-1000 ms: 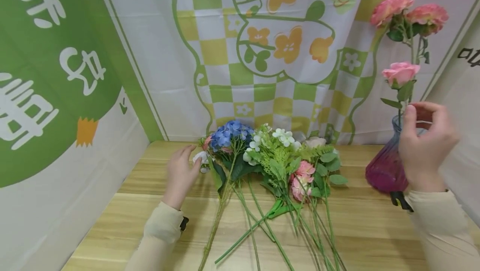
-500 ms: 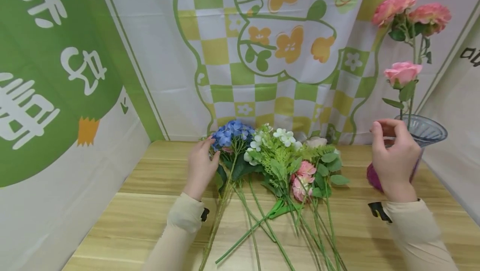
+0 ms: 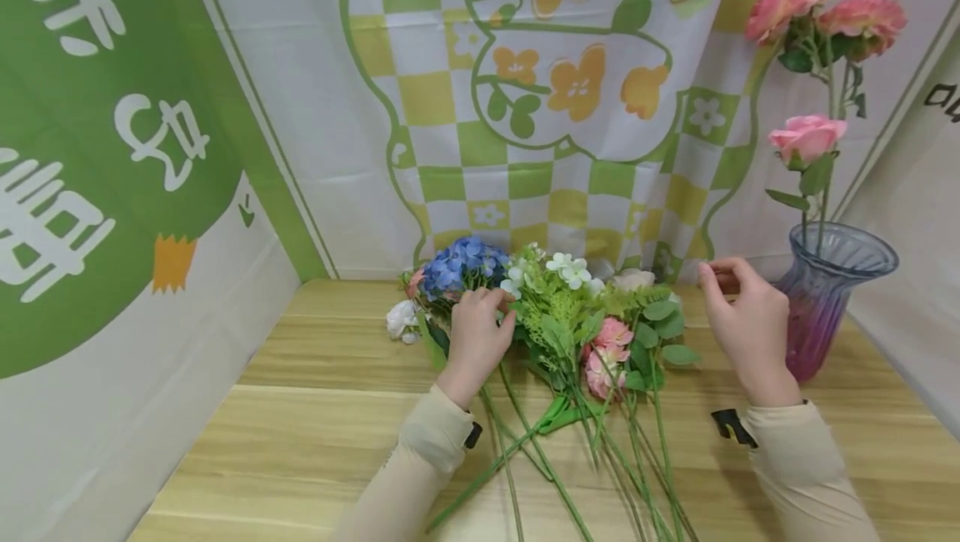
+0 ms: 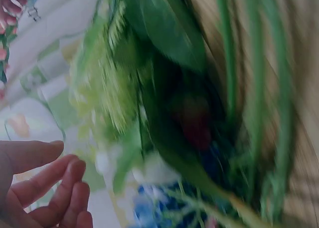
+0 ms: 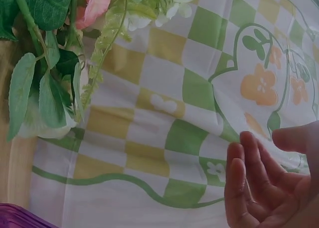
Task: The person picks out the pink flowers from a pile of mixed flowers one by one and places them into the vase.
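My left hand (image 3: 477, 338) hovers over the flower bunch, in front of the blue hydrangea (image 3: 461, 265), fingers bent loosely with nothing between them. In the left wrist view its thumb and fingertips stand apart, beside blurred leaves (image 4: 174, 33). My right hand (image 3: 746, 329) is left of the glass vase (image 3: 813, 308), which fades from blue-grey to purple. The right wrist view shows its fingers (image 5: 238, 188) relaxed and holding nothing. Tall pink flowers, among them a pink rose (image 3: 808, 138), stand in the vase. White blossoms (image 3: 572, 270) and a pink flower (image 3: 609, 350) lie between the hands.
Long green stems (image 3: 551, 475) cross on the wooden table (image 3: 285, 434) toward the front edge. A white flower (image 3: 402, 319) lies at the bunch's left end. Behind the table hangs a checked cloth (image 3: 532, 183); a green and white cloth (image 3: 217, 258) covers the left side.
My right hand has come away from the flowers at the vase and moved left. My left hand has moved right, from the bunch's left end to in front of the hydrangea.
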